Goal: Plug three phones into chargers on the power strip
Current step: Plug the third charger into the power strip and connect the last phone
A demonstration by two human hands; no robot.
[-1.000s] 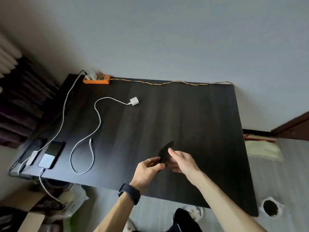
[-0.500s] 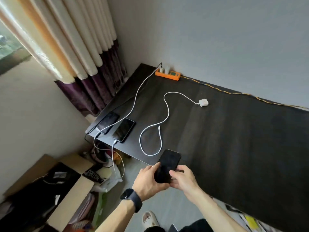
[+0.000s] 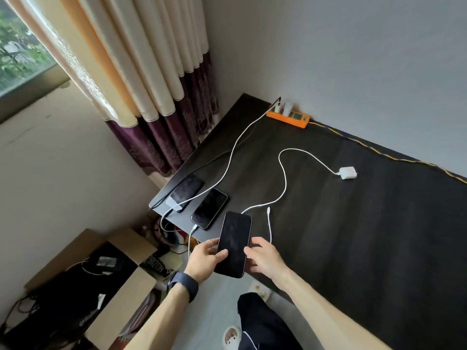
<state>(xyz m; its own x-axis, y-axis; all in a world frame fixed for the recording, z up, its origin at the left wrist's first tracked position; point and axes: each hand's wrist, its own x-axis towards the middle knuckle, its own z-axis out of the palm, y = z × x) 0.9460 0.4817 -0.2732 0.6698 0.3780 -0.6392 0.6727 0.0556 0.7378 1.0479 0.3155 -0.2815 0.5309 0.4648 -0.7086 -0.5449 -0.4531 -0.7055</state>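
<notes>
You have the third phone [image 3: 235,245] in both hands, held just over the near edge of the table [image 3: 366,248]. Your left hand [image 3: 206,258] grips its left side with the thumb laid across the dark screen. Your right hand [image 3: 265,258] pinches the right edge between thumb and curled fingers. The phone's long axis runs away from you, with the far end tipped slightly right. The loose connector [image 3: 268,209] lies on the table just beyond that far end and a little to the right, so your right hand is the nearer one to it. Its cable [image 3: 284,178] drops back toward your right hand before looping off to the adapter [image 3: 348,173]. The adapter lies unplugged, well apart from the orange power strip [image 3: 288,117] at the far corner. I can't make out which end of the phone carries the port. The two other phones [image 3: 209,207] to the left, though, are fed from their near ends. If this one is the same, the connector sits at the wrong end, and either it or the phone will likely need turning. Your left hand could steady the phone while the right fetches the plug. The adapter has yet to go into a free socket on the strip.
</notes>
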